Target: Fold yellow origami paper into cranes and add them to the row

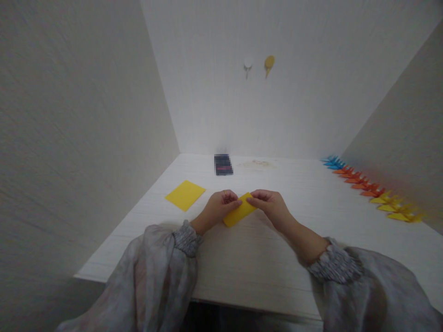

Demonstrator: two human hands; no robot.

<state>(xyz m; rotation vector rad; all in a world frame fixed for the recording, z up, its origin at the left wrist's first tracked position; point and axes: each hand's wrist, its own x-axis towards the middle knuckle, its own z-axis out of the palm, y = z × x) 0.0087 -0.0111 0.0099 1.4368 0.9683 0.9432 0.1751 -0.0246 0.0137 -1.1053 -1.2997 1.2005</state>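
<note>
Strip (241, 212), yellow, just below frame ctr; I've got L hand (221, 204) & R hand (272, 204) both pinching it, thumbs on top. Yellow sheet (185, 195) flat on table (259, 272), L of ctr; dark obj (223, 165), pixelated, above hands; birds (368, 188) far R.

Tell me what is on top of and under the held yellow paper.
On top of the held yellow paper are the thumbs of the left hand and right hand. Its underside faces away, so whatever lies beneath is covered.
</note>
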